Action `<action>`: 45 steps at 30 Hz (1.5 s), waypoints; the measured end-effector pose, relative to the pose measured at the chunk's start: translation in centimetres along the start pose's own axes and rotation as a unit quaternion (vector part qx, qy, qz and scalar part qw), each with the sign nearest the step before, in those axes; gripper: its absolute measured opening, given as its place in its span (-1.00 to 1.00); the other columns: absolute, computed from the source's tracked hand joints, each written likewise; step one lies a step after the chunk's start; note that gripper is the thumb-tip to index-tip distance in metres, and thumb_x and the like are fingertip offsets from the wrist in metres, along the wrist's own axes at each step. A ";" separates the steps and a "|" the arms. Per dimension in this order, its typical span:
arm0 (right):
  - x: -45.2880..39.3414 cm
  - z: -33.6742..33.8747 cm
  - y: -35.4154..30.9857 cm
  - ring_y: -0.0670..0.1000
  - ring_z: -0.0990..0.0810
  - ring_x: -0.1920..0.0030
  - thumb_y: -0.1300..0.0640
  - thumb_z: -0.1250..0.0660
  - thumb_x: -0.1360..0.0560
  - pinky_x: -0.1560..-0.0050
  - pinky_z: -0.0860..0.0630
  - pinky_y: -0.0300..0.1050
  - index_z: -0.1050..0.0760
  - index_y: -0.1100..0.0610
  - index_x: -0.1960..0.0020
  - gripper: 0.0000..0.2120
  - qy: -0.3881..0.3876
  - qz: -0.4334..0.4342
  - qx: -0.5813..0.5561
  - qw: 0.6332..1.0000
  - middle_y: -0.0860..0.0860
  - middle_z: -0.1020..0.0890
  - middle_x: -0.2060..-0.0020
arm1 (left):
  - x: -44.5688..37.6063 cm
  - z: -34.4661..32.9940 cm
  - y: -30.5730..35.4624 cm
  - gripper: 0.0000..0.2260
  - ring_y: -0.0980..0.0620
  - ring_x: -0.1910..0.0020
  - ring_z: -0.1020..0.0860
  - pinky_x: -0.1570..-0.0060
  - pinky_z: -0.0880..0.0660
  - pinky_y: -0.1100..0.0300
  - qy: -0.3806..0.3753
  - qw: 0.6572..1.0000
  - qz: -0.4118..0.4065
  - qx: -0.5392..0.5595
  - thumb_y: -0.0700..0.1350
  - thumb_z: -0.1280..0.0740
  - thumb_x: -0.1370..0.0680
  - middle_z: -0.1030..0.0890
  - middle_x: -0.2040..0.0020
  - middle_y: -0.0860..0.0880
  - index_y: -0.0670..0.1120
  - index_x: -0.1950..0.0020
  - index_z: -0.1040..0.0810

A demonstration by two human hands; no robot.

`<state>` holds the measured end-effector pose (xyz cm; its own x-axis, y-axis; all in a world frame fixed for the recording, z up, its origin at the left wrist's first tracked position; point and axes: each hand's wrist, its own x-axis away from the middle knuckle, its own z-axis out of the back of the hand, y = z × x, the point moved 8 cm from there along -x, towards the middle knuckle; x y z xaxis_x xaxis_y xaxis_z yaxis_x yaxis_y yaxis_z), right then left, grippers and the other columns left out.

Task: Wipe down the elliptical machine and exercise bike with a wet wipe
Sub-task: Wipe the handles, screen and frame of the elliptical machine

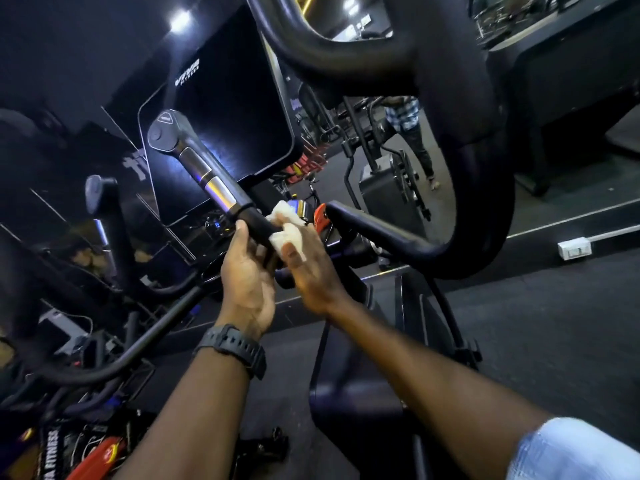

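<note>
Wet wipe (286, 227): wrapped on handlebar grip (221, 188), pressed by right hand (308, 268); left hand (247, 275) grips bar below it.

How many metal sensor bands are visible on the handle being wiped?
2, both on the handle above the hands: an upper band below the grip's cap, and a lower band above the wipe. The hands may hide others.

I see a white, soft, crumpled wet wipe (285, 227) lying on the handlebar (221, 183), which is matt black with polished metal bands. Behind the handlebar, the console screen (228, 98) is glossy black. My watch strap (235, 349) looks like matt rubber.
</note>
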<state>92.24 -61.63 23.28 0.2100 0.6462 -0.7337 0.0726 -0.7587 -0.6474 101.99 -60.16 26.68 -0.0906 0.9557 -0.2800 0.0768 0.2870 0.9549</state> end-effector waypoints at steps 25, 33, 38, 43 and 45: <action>-3.3 -0.7 -0.7 0.07 -0.59 0.16 -0.06 -0.45 -0.42 0.16 -0.55 0.06 -0.54 0.10 0.07 -0.75 -0.036 -0.019 0.268 0.963 0.02 -0.62 0.20 | 1.3 1.8 2.5 -0.60 0.30 0.32 -0.63 0.43 -0.49 0.41 0.008 1.000 -0.018 -0.012 0.13 -0.02 -0.73 -0.68 0.33 0.21 0.01 0.00 -0.59; -2.6 -0.5 -0.6 -0.01 -0.58 0.23 -0.17 -0.45 -0.44 0.22 -0.52 -0.03 -0.47 0.06 0.06 -0.67 -0.057 -0.026 0.228 0.972 -0.06 -0.60 0.25 | 1.2 2.7 2.9 -0.48 0.17 -0.10 -0.59 -0.25 -0.41 0.23 0.012 1.000 -0.022 -0.016 0.27 0.02 -0.69 -0.67 -0.05 0.08 -0.04 -0.18 -0.59; -3.8 -1.7 -3.3 0.03 -0.63 0.19 -0.44 -0.25 -0.40 0.18 -0.55 0.01 -0.54 0.08 0.01 -0.43 -0.023 -0.026 0.186 0.982 -0.01 -0.65 0.23 | 0.9 1.9 3.4 -0.35 0.14 0.11 -0.70 0.08 -0.56 0.28 -0.009 0.999 -0.028 0.040 0.33 0.09 -0.67 -0.74 0.09 0.01 -0.11 -0.15 -0.61; -5.7 -2.9 -4.8 0.13 -0.62 0.09 -0.55 -0.01 -0.41 0.05 -0.57 0.08 -0.50 0.06 -0.02 -0.29 -0.003 -0.122 0.210 0.970 0.05 -0.66 0.14 | -0.4 2.5 2.7 -0.19 0.02 -0.04 -0.60 -0.14 -0.45 0.13 0.048 0.988 -0.014 0.145 0.48 0.08 -0.57 -0.67 -0.10 -0.06 -0.14 -0.37 -0.53; -7.5 -3.7 -5.1 0.14 -0.61 -0.01 -0.53 0.07 -0.44 -0.08 -0.54 0.12 -0.54 0.11 -0.09 -0.21 -0.011 -0.194 0.193 0.962 0.10 -0.65 0.00 | -0.8 2.4 2.3 -0.18 0.04 0.13 -0.54 -0.04 -0.45 0.12 0.048 0.981 -0.010 0.187 0.49 0.07 -0.57 -0.65 0.04 -0.05 -0.15 -0.31 -0.58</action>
<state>93.93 -62.89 32.90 0.2185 0.8796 -0.4225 -0.2267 -0.3754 -0.8987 104.63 -60.13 28.91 -0.1883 0.9443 -0.2699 0.4315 0.3264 0.8410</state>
